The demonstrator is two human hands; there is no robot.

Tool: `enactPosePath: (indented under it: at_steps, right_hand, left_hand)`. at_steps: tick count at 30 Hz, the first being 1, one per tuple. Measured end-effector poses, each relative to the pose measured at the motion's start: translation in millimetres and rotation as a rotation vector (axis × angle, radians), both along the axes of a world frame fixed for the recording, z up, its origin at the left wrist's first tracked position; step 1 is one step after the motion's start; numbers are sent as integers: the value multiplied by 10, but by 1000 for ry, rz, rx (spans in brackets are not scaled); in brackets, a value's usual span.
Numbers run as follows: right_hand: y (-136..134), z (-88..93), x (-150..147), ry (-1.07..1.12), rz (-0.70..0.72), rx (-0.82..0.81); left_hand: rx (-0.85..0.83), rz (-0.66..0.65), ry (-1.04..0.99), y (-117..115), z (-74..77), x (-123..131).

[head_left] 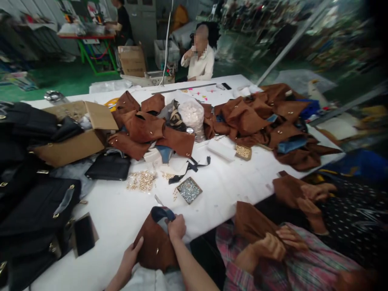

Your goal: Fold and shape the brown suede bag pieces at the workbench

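A brown suede-like bag piece [156, 246] with blue lining showing at its top opening is tilted at the table's near edge. My left hand [131, 254] holds its left side, thumb on the front and fingers mostly hidden behind. At the upper right, my right hand [176, 227] is closed on the lined rim. A small metal fitting shows low on the brown face. Just beyond the piece lies a slim, light-coloured tool [157, 199] whose kind I cannot make out. Farther off sit a square tray [189, 190] of small silvery parts and a bag of gold-coloured fittings [142, 180].
Brown pieces pile up at the back [139, 125] and right [251, 113]. Black bags [36, 206], a phone [84, 235] and an open cardboard box [72, 147] stand left. At right, two co-workers' hands [268, 246] hold brown pieces. Another person [201, 62] sits across the table.
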State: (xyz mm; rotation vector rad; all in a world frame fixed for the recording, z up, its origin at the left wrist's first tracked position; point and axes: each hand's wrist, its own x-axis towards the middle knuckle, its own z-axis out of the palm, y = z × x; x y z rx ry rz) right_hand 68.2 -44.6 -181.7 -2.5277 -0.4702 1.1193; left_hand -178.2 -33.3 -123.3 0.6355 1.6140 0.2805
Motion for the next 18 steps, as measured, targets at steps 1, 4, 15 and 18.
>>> enactPosePath:
  at_steps: [1, 4, 15, 18]
  right_hand:
    - [18, -39, 24, 7, 17, -26]
    - [60, -141, 101, 70, 52, -78]
    - [-119, 52, 209, 23, 29, 76]
    - [-194, 211, 239, -14, 23, 96]
  left_hand:
    - [9, -6, -14, -8, -59, -42]
    - [42, -124, 14, 10, -143, -147]
    - [312, -337, 264, 236, -245, -125]
    - [496, -426, 331, 346, -119, 118]
